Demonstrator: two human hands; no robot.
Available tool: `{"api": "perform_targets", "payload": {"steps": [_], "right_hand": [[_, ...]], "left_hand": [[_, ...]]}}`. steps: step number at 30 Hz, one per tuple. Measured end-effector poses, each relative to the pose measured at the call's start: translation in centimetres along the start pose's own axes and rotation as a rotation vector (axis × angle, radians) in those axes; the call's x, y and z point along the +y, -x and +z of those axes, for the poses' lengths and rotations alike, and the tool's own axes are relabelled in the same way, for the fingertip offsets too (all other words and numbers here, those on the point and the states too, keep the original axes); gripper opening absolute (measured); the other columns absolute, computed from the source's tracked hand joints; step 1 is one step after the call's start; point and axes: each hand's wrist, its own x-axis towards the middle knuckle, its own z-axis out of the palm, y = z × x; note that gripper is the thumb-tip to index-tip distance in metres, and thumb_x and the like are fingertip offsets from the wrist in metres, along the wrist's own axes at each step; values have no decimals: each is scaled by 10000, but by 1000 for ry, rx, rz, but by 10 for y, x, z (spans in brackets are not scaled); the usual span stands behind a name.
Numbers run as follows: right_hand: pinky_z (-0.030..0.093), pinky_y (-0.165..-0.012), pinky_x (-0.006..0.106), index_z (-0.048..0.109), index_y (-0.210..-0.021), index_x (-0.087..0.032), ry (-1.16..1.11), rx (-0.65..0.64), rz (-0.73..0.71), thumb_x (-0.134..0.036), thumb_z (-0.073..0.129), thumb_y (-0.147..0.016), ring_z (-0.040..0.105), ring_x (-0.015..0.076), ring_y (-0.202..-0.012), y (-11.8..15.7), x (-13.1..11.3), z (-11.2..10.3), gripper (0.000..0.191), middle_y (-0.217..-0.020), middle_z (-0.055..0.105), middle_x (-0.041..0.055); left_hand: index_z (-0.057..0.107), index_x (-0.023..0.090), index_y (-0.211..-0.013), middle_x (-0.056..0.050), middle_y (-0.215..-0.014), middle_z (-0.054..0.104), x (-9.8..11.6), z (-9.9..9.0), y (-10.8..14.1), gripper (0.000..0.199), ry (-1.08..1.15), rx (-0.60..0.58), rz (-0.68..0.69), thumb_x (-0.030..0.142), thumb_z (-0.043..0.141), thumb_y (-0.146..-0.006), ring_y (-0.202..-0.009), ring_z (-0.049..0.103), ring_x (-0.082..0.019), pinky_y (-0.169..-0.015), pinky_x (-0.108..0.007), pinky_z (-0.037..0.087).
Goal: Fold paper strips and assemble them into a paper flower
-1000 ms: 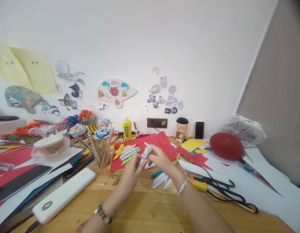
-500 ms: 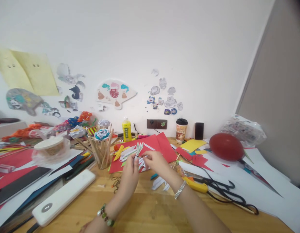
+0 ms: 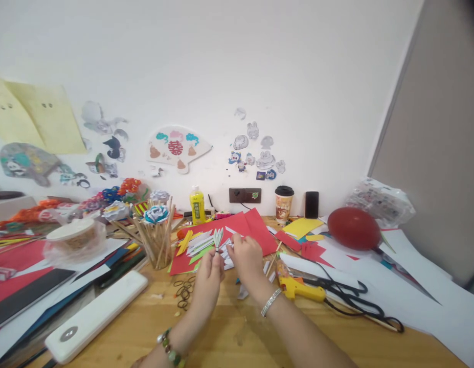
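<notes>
My left hand pinches the lower end of a small bundle of folded white and green paper strips, which fans out upward. A dark band seems to wrap the bundle just above my fingertips. Close by on the right, my right hand has its fingers curled in toward the bundle; whatever they grip is hidden. Behind both hands lie loose white paper strips on red paper sheets. Several rubber bands rest on the table left of my left wrist.
A yellow glue gun and black-handled scissors lie at right, below a red balloon. Left are a jar of sticks, a white power bank and a lidded tub. A bottle and paper cup stand behind.
My right hand has turned, its fingers curling more and drawing slightly away from the bundle. My left hand still holds the bundle, now more in view. The whole view has shifted slightly.
</notes>
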Motion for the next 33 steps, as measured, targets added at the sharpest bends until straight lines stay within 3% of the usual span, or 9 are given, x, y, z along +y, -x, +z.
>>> {"api": "perform_targets", "payload": {"steps": [4,7,10,13,16,20,23,26,33], "right_hand": [[373,-617,268,589,-830,-194,-5,111,-170,-250,466,-867,581,190,-680,6,1,9,140,-626,628,54],[357,-590,273,606,-802,-191,-13,38,-217,-226,459,-867,585,212,-728,7,-4,8,164,-682,655,74],[324,-516,258,629,-871,-184,-138,-187,-82,-224,465,-854,587,201,-633,5,-8,4,170,-673,670,78],[300,-475,241,648,-759,-182,-388,-319,120,-266,421,-865,550,158,-511,5,-7,3,265,-608,657,57],[344,-503,239,661,-729,-187,-627,-241,250,-301,397,-864,567,158,-558,6,-1,10,318,-654,669,54],[447,-611,268,652,-1000,-196,-985,-78,308,-280,480,-792,593,173,-686,3,3,27,282,-873,677,66],[479,-703,292,589,-1140,-221,-1114,72,237,-202,504,-735,582,188,-845,1,3,34,415,-1004,623,68],[486,-741,301,545,-1199,-249,-1077,152,96,-130,470,-728,557,191,-928,-1,4,32,493,-1036,582,69],[278,-985,429,479,-1251,-304,-589,243,-421,-82,441,-805,441,202,-1082,-10,28,6,500,-1147,610,11]], "left_hand": [[433,199,-786,80,-555,350,6,-3,-3,351,72,-4,14,537,521,-751,-465,306,-78,-425,-179,249],[432,203,-758,77,-558,353,9,-2,0,337,74,14,38,525,531,-750,-468,312,-82,-427,-183,261],[446,200,-726,66,-567,377,6,2,5,310,60,12,28,490,552,-749,-477,332,-90,-438,-197,288],[461,195,-703,56,-574,400,-2,7,9,280,95,-17,7,443,584,-743,-473,334,-90,-435,-206,283],[445,192,-670,63,-548,385,-11,11,9,291,196,-71,-32,430,594,-744,-449,309,-77,-422,-199,259],[430,181,-664,74,-527,369,-12,18,11,330,464,-157,-136,449,612,-728,-415,255,-48,-400,-173,217],[459,169,-727,65,-557,391,-2,21,14,308,631,-154,-194,399,663,-701,-428,285,-39,-404,-157,230],[469,158,-772,66,-562,394,10,18,14,312,674,-182,-247,342,702,-677,-426,281,-26,-399,-142,225],[344,194,-721,92,-544,363,23,5,7,360,576,-268,-310,340,673,-702,-389,227,-8,-381,-125,149]]}}
